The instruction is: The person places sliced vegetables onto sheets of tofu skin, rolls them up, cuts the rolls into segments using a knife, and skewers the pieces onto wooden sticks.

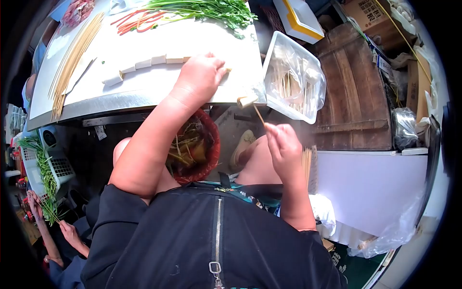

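My right hand (285,148) pinches a thin wooden skewer (260,114) whose far end carries a short white roll (247,100), just off the table's front edge. Over the white table my left hand (201,74) is closed, its fingertips around a small pale thing too bright to make out. To its left runs a row of several white rolls (159,59), and the nearest-left one (112,78) sits slightly tilted. Farther left lie a long bundle of bamboo skewers (76,62) and a flat pale blade-like object (81,74).
Leafy green herbs (207,12) and red strips (139,21) lie at the back. A translucent bin with bagged skewers (294,79) stands right of the table. Between my knees is a red-lined basket of scraps (195,147). Another person's hands (71,233) hold greens at lower left.
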Available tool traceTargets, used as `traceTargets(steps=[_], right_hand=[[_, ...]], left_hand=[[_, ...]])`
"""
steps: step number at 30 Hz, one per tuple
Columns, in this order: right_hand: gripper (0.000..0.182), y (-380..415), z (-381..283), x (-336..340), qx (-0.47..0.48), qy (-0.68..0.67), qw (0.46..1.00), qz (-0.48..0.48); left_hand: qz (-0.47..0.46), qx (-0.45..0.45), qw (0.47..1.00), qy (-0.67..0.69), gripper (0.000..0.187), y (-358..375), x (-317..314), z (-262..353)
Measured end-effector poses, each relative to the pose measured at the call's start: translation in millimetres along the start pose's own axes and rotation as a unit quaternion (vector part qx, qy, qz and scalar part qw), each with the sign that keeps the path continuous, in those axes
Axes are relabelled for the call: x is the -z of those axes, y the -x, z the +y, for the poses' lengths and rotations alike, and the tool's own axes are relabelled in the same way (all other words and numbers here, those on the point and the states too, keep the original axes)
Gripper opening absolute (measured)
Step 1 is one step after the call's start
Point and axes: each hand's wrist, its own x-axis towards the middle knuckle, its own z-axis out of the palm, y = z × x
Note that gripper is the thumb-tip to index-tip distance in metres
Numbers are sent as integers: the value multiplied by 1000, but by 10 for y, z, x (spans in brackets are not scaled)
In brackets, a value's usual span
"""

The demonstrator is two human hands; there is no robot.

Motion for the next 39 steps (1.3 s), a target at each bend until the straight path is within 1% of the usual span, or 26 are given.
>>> traceTargets(steps=[1, 2, 3, 6, 9, 14, 21, 27, 30, 32, 35, 39], right_hand=[[17, 68, 33, 5, 13, 1, 1000, 2], [18, 121, 48, 18, 7, -10, 1000, -12], [18, 129, 52, 19, 4, -11, 1000, -11], [19, 107, 45, 27, -11, 9, 1000, -7], [20, 55, 26, 32, -19, -18, 1000, -5], [20, 15, 19, 37, -16, -19, 999, -22], [21, 36, -1, 33, -18, -19, 999, -20], [21, 25, -1, 45, -26, -17, 999, -17], [19, 1, 12, 77, -25, -1, 999, -28], [18, -22, -2, 112, -11, 44, 998, -44], [17, -89, -32, 199, -43, 6, 997, -66], [16, -161, -56, 199, -42, -2, 997, -68]], left_hand=[[7, 19, 1000, 12, 21, -7, 12, 1], [31, 18, 999, 22, 21, -19, 1, -13], [28, 16, 999, 22, 21, -23, -7, -15], [57, 27, 998, 17, 21, -28, -35, -20], [63, 24, 997, 23, 21, -22, -42, -44], [60, 29, 998, 20, 21, -22, -28, -42], [48, 56, 996, 44, 22, -30, -20, -38], [45, 55, 996, 50, 21, -18, -2, -7], [49, 47, 997, 47, 20, -13, -6, -14], [46, 46, 997, 49, 20, -11, -6, -19], [43, 37, 997, 56, 20, -4, -15, -30], [54, 27, 995, 75, 16, -11, -20, -19]])
